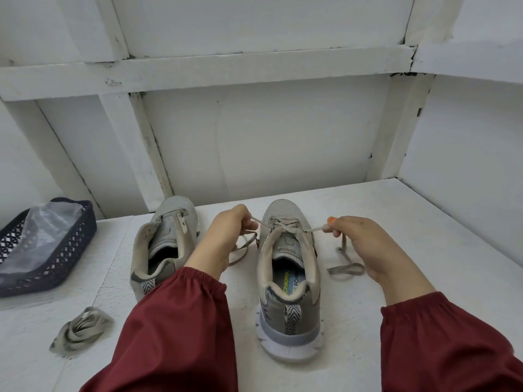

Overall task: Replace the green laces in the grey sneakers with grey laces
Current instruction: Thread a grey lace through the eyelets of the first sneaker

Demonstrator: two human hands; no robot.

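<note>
Nearest, my dark red sleeves point(175, 329) reached forward over the white table point(424, 222), forearms angled inward. A coiled lace bundle point(82, 332) lay on the table near the left sleeve. Between my arms stood the right-hand sneaker point(288, 301), heel toward me, with a grey lace point(283, 223) crossed through its upper eyelets. My left hand point(226, 236), knuckles up, had its fingers curled and pinched on the lace's left end. My right hand point(365, 244) pinched the other end between thumb and forefinger and drew it out sideways. Loose tails lay on the table at both sides. The second sneaker point(164, 244) sat just left of my left hand. Farther left, a dark basket point(70, 250) held a clear plastic bag point(42, 236).
</note>
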